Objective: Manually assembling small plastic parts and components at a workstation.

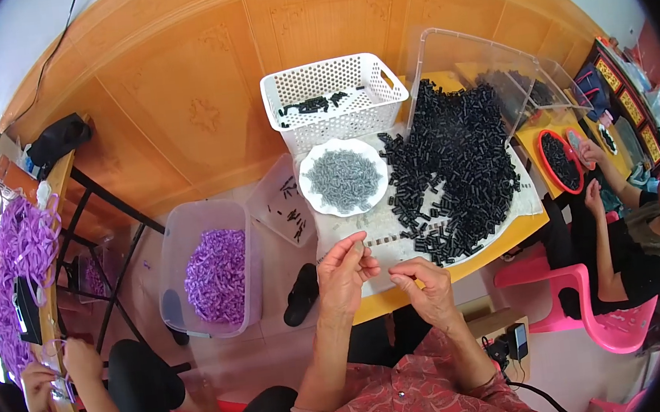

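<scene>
A narrow gap lies open between the left fingers [367, 265] and white plate [322, 205], heaped black tubes [452, 145] blocking the right

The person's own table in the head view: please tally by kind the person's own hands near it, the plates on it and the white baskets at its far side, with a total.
Left hand and right hand: 2
Plate: 1
White basket: 1
Total: 4

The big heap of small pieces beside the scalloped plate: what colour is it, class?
The heap is black, shown best in the head view.
</scene>
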{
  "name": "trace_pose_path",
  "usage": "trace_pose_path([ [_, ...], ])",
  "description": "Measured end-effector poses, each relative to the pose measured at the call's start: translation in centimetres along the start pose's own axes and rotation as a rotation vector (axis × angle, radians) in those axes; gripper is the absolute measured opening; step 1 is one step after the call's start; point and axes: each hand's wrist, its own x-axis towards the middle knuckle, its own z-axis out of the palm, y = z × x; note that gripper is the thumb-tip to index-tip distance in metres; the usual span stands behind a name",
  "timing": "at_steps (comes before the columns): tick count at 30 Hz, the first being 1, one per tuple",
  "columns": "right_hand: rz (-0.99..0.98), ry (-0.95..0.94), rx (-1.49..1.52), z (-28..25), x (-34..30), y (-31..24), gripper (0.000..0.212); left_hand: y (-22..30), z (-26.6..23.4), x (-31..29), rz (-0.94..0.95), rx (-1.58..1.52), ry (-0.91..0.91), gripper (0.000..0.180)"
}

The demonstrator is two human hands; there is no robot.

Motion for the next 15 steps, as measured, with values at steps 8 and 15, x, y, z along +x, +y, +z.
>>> trace_pose_path([
  [8, -0.059, -0.075, -0.012, 1.9, 1.6, -0.1, 0.009, 1.1, -1.8, 1.5, 0.072, -0.098, 0.046, 0.026],
  [15, -0.012, -0.153, 0.067, 2.9, 1.6, 0.8, 0.007, 2.7, -2.7, 2.3, 0.108, -0.050, 0.137, 0.024],
])
